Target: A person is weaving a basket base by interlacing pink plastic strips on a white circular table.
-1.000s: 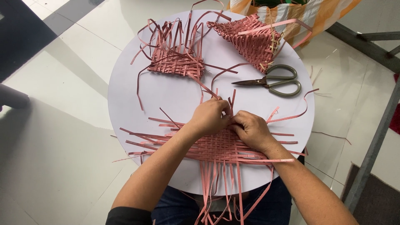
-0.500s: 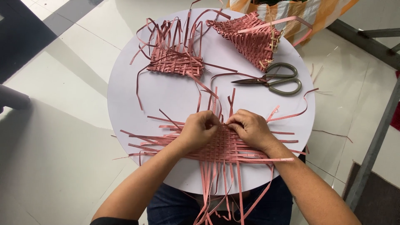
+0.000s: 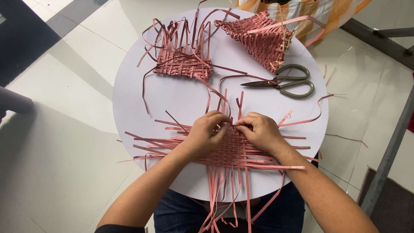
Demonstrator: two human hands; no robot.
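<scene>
A flat woven mat of pink strips [image 3: 233,151] lies on the near part of a round white table [image 3: 172,99], its loose ends sticking out on every side and hanging over the front edge. My left hand [image 3: 206,133] rests on the mat's left half, fingers pinching strips at its far edge. My right hand [image 3: 258,131] lies just to the right, fingertips meeting the left hand's on the same upright strips [image 3: 226,103].
A second woven pink piece [image 3: 181,64] sits at the table's far left, a cone-like woven piece [image 3: 261,39] at the far right. Grey-handled scissors [image 3: 284,83] lie right of centre. A striped orange cloth [image 3: 310,13] is beyond. A metal frame [image 3: 388,151] stands right.
Both hands have stayed on the mat's far edge; the left hand slid slightly back toward me, and its fingers shifted along the strips.
</scene>
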